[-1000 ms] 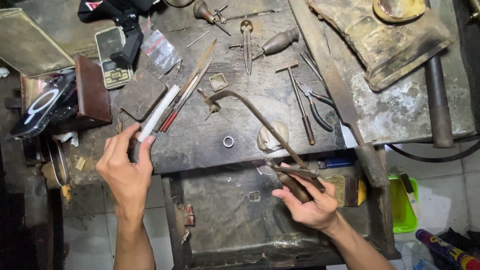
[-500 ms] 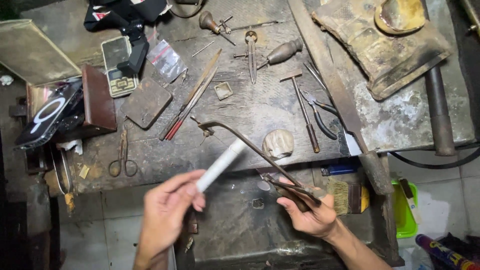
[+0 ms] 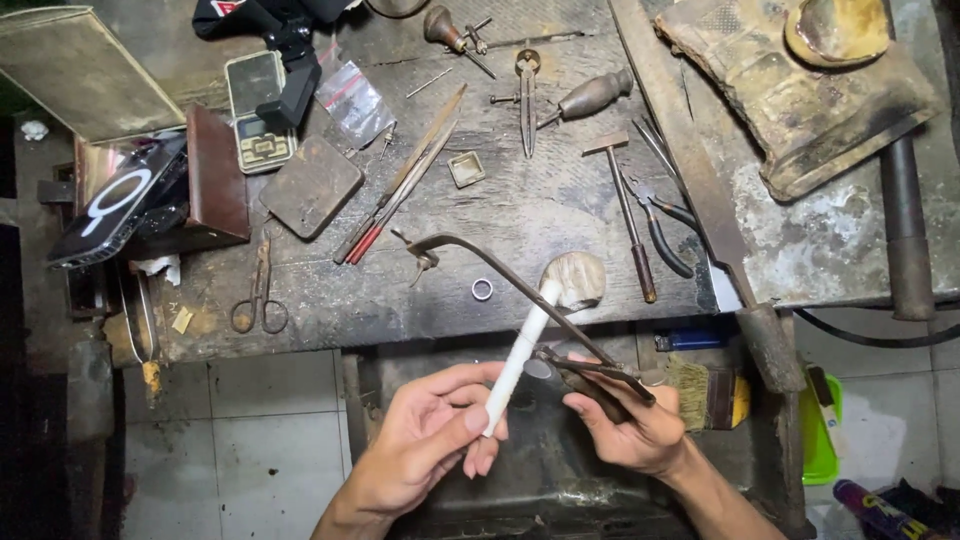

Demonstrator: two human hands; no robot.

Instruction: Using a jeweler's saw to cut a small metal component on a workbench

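My left hand (image 3: 425, 445) grips a white stick (image 3: 522, 352) by its lower end, its upper end pointing up toward the bench edge. My right hand (image 3: 630, 425) holds the dark wooden handle of a jeweller's saw frame (image 3: 500, 272). The frame's metal bow arches up and left over the worn wooden bench (image 3: 520, 200). The stick crosses just beside the saw near its handle. A small silver ring (image 3: 482, 289) lies on the bench under the bow. Next to it is a rounded wooden bench pin (image 3: 575, 278).
Scissors (image 3: 258, 300), files (image 3: 400, 190), a hammer (image 3: 630, 215), pliers (image 3: 665, 235), a small scale (image 3: 258, 110), a phone (image 3: 115, 205) and a thick worn pad (image 3: 800, 90) lie on the bench. A brush (image 3: 705, 392) and a green tray (image 3: 822, 430) sit below right.
My left hand lifted the white stick off the bench's left side and carried it right, up against the saw. The right hand kept hold of the saw frame.
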